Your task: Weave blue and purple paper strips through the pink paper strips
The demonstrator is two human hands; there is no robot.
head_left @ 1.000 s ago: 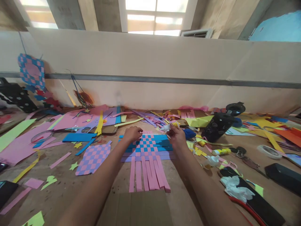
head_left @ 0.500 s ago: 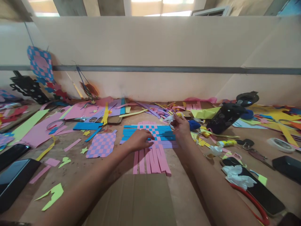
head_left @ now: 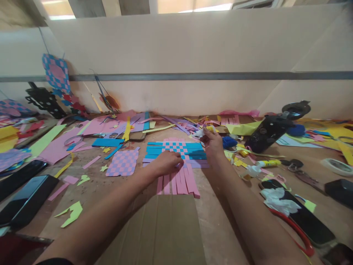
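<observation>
weave (head_left: pixel 174 148) lies flat, left hand (head_left: pixel 168 162) curled over it seemingly to steady it, any pinch unclear, right hand (head_left: pixel 214 143) gripping glue (head_left: pixel 200 132), held aside likely against smears.

The left hand (head_left: pixel 169 163), which a second ago was at the upper left edge of the woven paper (head_left: pixel 175 147), has come down and rightward over the weave's lower part, above the pink strips (head_left: pixel 179 182) near the middle of the frame. The view has tipped down and swung left: the window (head_left: pixel 193 6) is cut to a thin band along the top, while a purple-and-pink checkered piece (head_left: pixel 12 160) and a dark red thing (head_left: pixel 19 250) have appeared at the left edge and lower left corner.
</observation>
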